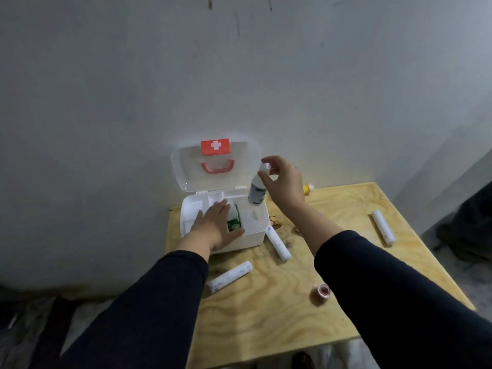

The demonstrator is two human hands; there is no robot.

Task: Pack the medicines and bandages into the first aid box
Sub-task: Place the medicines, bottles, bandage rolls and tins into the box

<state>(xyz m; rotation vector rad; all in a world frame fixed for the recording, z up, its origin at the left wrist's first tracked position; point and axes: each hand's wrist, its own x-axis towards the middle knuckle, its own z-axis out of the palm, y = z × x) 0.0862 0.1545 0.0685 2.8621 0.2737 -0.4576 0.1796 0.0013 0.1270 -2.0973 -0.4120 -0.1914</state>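
Note:
The white first aid box (255, 237) stands open at the table's far left, its clear lid (186, 169) with a red cross upright. My left hand (213, 225) rests flat on the box, touching a green-labelled bottle (234, 222) lying inside. My right hand (282, 179) holds a white bottle (257, 193) by its cap, hanging upright over the box's right side. Three white bandage rolls lie on the table: one (278, 245) beside the box, one (230, 276) nearer me, one (383, 227) at the right. A small roll of tape (320, 291) sits near my right sleeve.
The plywood table (279, 315) stands against a grey wall. A yellow-capped item (308, 189) lies at the table's back edge behind my right hand. Dark stains mark the wood right of the box. The floor drops away to the right and left.

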